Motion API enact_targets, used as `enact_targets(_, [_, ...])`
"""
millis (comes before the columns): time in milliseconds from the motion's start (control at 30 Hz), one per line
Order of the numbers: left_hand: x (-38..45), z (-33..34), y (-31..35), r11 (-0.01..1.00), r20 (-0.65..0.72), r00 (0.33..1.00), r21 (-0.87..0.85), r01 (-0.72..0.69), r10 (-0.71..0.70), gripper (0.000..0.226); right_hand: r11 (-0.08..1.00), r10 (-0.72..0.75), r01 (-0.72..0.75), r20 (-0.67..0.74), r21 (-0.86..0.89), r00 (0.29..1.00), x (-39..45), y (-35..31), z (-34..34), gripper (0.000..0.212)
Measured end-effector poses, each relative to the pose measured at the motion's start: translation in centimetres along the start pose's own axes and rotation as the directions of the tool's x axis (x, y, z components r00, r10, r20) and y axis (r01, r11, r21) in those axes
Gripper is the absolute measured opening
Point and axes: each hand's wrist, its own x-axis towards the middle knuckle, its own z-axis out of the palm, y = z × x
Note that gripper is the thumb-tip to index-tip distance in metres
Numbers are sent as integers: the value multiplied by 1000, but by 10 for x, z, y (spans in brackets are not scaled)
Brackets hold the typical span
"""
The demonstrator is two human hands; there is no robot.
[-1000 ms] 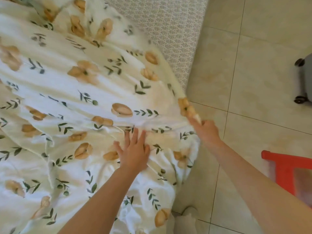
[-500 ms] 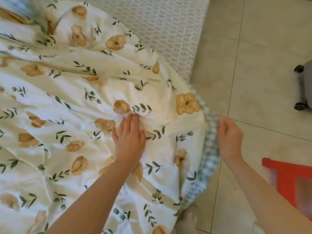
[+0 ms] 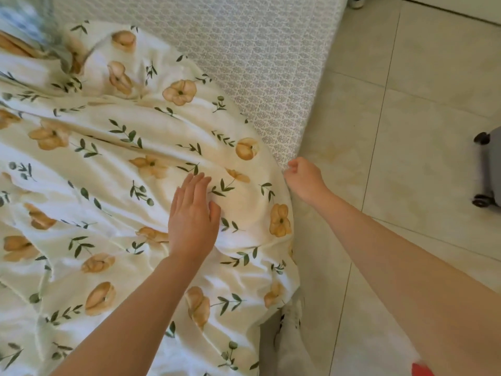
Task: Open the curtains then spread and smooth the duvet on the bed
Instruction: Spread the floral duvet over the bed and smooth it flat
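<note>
A cream duvet (image 3: 113, 164) printed with orange flowers and green leaves lies wrinkled over the left of the bed, its right edge hanging over the bed's side. My left hand (image 3: 192, 213) presses flat on it with straight fingers, close to that edge. My right hand (image 3: 305, 177) hovers at the duvet's edge beside the mattress corner, fingers curled. Its fingertips are hidden, so I cannot tell whether they hold the edge. No curtains are in view.
The bare mattress (image 3: 244, 63), with a grey patterned cover, shows beyond the duvet. A beige tiled floor (image 3: 406, 131) lies to the right, with a grey wheeled case (image 3: 488, 169) and a red object (image 3: 421, 370) at the bottom. My white-slippered foot (image 3: 290, 335) stands by the bed.
The duvet edge has been pulled further over the bed's side and its checked underside no longer shows. My left hand slid forward and flattened. My right hand moved back to the edge.
</note>
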Motion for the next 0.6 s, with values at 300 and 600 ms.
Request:
enact_targets(300, [36,38,2,952,162,945,167,256,-283,51,966,87,-164,341,202,936,56,-29,-2,54])
enact_targets(600, [59,30,10,887,64,902,225,404,-427,57,891,152,-409,718,199,679,54,-54,29,91])
